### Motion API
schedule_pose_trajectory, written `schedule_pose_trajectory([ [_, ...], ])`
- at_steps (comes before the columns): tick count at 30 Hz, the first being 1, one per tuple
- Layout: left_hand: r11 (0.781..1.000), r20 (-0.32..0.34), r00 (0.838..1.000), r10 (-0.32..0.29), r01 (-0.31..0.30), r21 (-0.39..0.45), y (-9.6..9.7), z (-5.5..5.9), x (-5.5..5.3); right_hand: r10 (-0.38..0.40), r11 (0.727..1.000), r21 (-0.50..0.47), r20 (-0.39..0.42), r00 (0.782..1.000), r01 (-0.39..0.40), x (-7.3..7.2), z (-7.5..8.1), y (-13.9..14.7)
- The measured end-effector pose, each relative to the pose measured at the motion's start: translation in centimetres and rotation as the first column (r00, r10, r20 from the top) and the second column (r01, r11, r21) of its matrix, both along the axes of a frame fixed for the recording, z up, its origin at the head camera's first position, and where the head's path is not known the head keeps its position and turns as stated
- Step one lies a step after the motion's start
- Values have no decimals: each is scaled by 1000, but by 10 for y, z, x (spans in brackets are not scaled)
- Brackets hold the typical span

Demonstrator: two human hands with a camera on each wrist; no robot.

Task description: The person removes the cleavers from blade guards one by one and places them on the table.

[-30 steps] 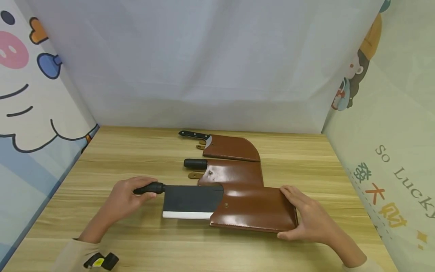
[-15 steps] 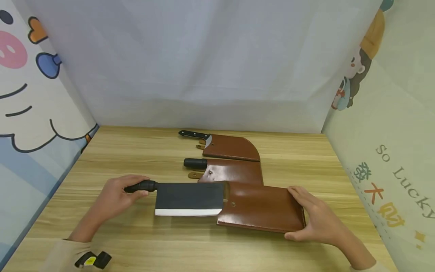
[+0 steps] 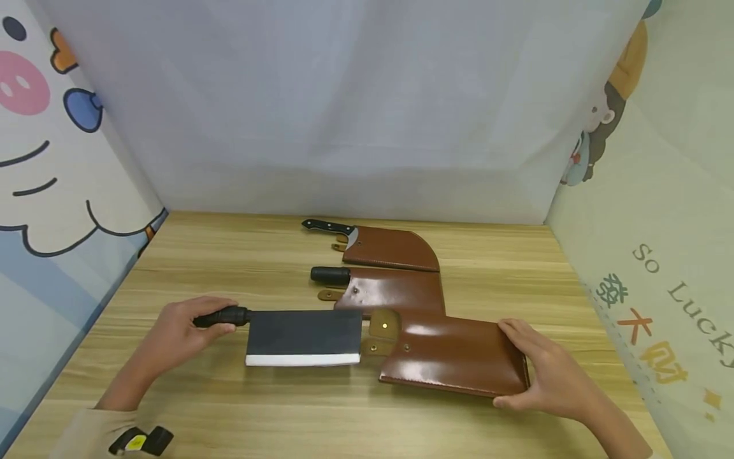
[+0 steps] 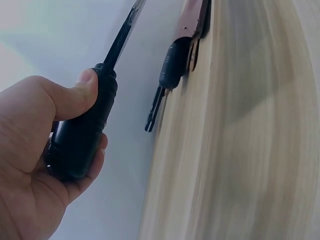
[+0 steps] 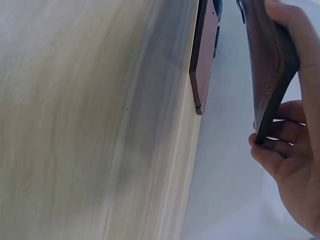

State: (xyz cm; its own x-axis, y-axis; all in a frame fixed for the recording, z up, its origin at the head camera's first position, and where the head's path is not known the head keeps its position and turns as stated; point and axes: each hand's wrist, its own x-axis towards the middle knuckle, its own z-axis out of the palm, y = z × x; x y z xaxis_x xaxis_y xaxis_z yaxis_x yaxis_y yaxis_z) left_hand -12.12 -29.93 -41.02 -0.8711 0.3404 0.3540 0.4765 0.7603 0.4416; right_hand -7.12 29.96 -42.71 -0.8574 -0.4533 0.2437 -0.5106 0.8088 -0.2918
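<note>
Cleaver (image 3: pixel 304 341) and sheath (image 3: pixel 459 354) are held up over the wooden table (image 3: pixel 258 408), and I take the gap between them as the dial's centre, twelve being the far edge. The cleaver lies toward nine, its dark blade bare of the sheath, the pale cutting edge facing six. At its outer end the left hand (image 3: pixel 180 328) is clamped round the black handle (image 3: pixel 223 316), thumb pressed along the top and fingers curled beneath. The brown sheath sits toward three, where the right hand (image 3: pixel 556 370) pinches its closed end between thumb and fingers. Two tan straps (image 3: pixel 383 334) reach from its mouth toward nine, right beside the blade's end (whether they touch it, I can't tell from here).

Toward one, a second sheathed cleaver (image 3: pixel 395 290) rests on the table, partly hidden by the held sheath; a third sheathed knife (image 3: pixel 395 248) lies near twelve, its riveted handle toward eleven. White cloth (image 3: pixel 344 115) hangs behind.
</note>
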Motion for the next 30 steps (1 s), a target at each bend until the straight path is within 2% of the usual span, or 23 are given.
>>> schedule_pose_trajectory([
  [12, 998, 58, 997, -49, 51, -43, -8, -16, 0, -5, 1000, 11, 41, 999, 5, 7, -2, 8],
  [21, 996, 127, 991, -44, 53, -74, -5, -27, 3, -9, 999, 33, 101, 995, 6, 10, -5, 8],
  [30, 995, 132, 989, -60, 69, -69, -3, -38, 6, -12, 999, 48, 128, 992, 6, 12, -4, 6],
])
